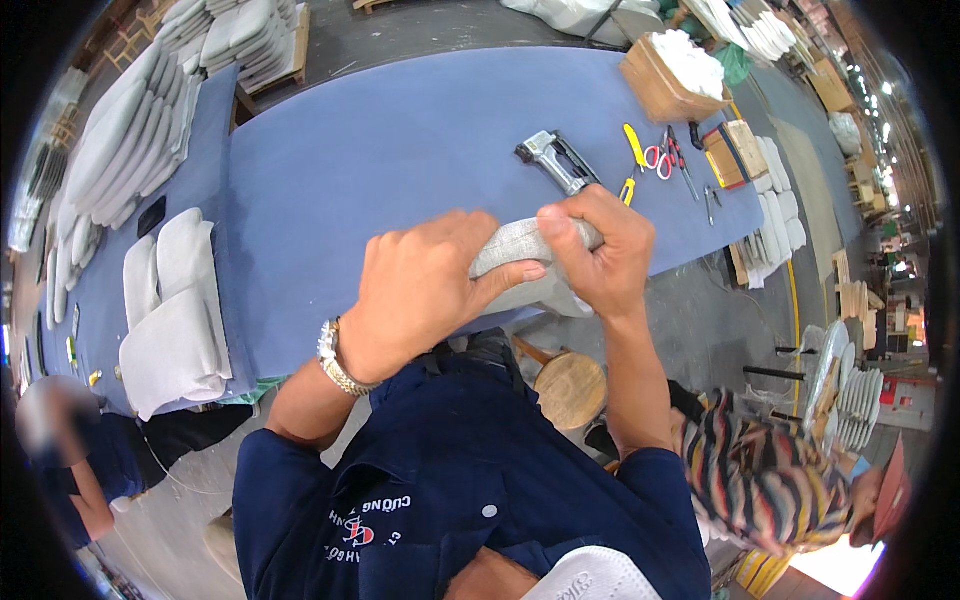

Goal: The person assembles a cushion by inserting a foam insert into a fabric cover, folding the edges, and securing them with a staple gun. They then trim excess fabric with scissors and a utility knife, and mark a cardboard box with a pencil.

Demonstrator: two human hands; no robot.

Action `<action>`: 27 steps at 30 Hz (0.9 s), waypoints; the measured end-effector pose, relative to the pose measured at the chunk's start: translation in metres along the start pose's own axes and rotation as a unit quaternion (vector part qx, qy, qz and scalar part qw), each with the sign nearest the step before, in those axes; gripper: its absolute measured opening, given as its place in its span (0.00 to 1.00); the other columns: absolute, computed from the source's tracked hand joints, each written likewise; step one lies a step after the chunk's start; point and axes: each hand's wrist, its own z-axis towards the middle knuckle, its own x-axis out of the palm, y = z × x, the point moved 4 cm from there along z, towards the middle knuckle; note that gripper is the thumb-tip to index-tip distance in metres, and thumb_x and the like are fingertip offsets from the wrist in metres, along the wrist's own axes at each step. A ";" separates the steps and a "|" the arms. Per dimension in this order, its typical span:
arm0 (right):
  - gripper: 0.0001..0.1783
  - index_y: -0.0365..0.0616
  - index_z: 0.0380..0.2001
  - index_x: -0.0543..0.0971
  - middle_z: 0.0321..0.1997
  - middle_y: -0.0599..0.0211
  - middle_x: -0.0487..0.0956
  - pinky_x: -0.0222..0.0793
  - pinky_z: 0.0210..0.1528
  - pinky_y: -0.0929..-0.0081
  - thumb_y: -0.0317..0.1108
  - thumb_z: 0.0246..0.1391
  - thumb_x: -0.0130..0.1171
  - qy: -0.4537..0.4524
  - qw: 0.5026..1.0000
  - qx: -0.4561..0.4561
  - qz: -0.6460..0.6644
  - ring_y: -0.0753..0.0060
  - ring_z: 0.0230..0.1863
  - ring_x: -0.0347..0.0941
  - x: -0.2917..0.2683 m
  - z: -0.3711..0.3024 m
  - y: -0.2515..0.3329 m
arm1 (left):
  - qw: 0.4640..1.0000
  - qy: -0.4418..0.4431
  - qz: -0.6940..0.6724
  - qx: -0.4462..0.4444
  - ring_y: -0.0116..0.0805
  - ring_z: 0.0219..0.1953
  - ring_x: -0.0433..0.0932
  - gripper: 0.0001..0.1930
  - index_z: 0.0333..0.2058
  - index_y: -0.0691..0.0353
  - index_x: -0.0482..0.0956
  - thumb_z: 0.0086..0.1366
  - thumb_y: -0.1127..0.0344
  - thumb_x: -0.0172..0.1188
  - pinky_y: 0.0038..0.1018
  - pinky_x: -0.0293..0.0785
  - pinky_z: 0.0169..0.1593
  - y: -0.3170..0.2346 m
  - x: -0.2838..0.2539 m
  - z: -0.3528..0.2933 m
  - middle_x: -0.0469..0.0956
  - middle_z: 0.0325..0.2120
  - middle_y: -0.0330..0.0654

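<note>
At the near edge of the blue table (330,150), gripping a grey cloth-covered cushion (508,245) by its curved rim, with closed fingers and thumbs of both left hand (410,280) and right hand (605,250). On the table's right half, a staple gun (562,162) and red-handled scissors (658,162); at its left end, more grey cushions (175,345).

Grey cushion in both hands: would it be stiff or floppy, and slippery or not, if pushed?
The grey cushion is probably springy rather than floppy: its thick, rounded edge arches between the left hand and right hand without sagging. It is unlikely to be slippery, since its surface looks coarsely woven.
</note>
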 end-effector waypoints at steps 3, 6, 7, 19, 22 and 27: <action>0.10 0.39 0.29 0.84 0.26 0.66 0.80 0.65 0.27 0.77 0.35 0.56 0.70 -0.015 0.999 0.036 0.022 0.73 0.23 0.72 -0.003 -0.002 -0.008 | 0.999 -0.031 0.020 0.013 0.46 0.18 0.79 0.27 0.26 0.59 0.79 0.62 0.36 0.63 0.37 0.72 0.21 -0.009 0.004 0.001 0.79 0.18 0.44; 0.11 0.38 0.35 0.84 0.31 0.65 0.82 0.69 0.34 0.76 0.35 0.56 0.69 -0.017 0.990 0.063 0.125 0.75 0.30 0.75 -0.004 -0.005 -0.020 | 1.000 -0.011 0.015 0.015 0.46 0.18 0.79 0.27 0.28 0.58 0.82 0.64 0.37 0.62 0.36 0.72 0.21 -0.006 0.005 0.007 0.80 0.20 0.44; 0.13 0.38 0.38 0.84 0.33 0.64 0.83 0.71 0.37 0.76 0.36 0.56 0.70 -0.017 0.983 0.069 0.172 0.75 0.33 0.76 -0.005 -0.005 -0.024 | 1.000 -0.016 0.005 0.014 0.46 0.19 0.80 0.26 0.29 0.58 0.83 0.64 0.37 0.62 0.36 0.73 0.22 -0.004 0.003 0.009 0.81 0.21 0.44; 0.50 0.35 0.64 0.73 0.57 0.49 0.80 0.72 0.59 0.66 0.59 0.45 0.74 0.183 0.934 0.148 0.270 0.61 0.58 0.77 0.029 -0.016 -0.008 | 0.985 0.032 -0.163 0.052 0.42 0.34 0.85 0.27 0.43 0.63 0.86 0.57 0.44 0.72 0.30 0.78 0.38 0.066 -0.022 -0.009 0.86 0.35 0.47; 0.42 0.35 0.60 0.76 0.53 0.53 0.83 0.73 0.56 0.67 0.52 0.47 0.73 0.249 0.939 0.119 0.206 0.64 0.53 0.81 0.034 -0.013 0.000 | 0.992 0.047 -0.112 0.038 0.43 0.34 0.85 0.30 0.44 0.63 0.86 0.53 0.42 0.74 0.30 0.78 0.39 0.063 -0.033 -0.019 0.86 0.35 0.46; 0.32 0.40 0.52 0.81 0.46 0.50 0.85 0.76 0.48 0.60 0.50 0.49 0.72 0.271 0.942 0.097 0.176 0.49 0.45 0.83 0.040 -0.006 0.023 | 0.998 0.046 -0.027 0.039 0.43 0.35 0.85 0.33 0.43 0.63 0.85 0.48 0.40 0.75 0.31 0.79 0.39 0.047 -0.038 -0.023 0.86 0.35 0.45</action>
